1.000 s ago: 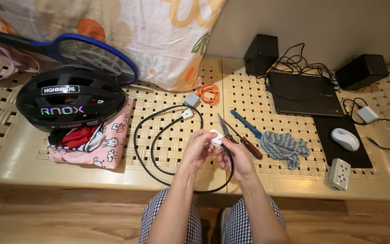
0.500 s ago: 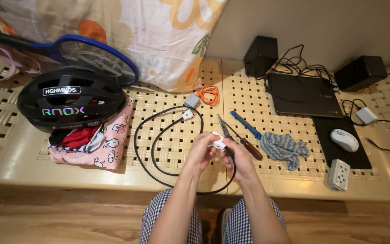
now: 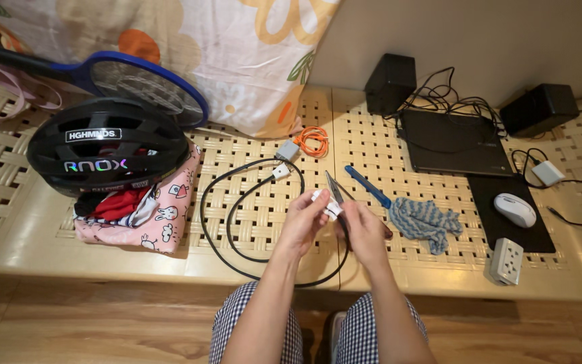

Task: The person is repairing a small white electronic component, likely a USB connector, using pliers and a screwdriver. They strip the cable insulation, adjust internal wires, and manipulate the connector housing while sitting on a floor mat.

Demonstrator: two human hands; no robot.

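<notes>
- Left hand [image 3: 302, 219]: fingertips pinch a small white plug [image 3: 323, 201] at the end of a black cable [image 3: 237, 253]; the plug is smooth, blocky plastic.
- Right hand [image 3: 364, 229]: closed on the same plug end from the opposite side, with the cable running under the palm.
- Plug: held just above the front of the woven lattice bench [image 3: 250, 216], long axis running left to right between the hands.
- Cable: round, glossy, looped on the bench; its far end is a white connector [image 3: 280, 171].
- Nearby: knife [image 3: 335, 189], blue-handled tool [image 3: 368, 187], knitted blue-grey cloth [image 3: 426, 221].
</notes>
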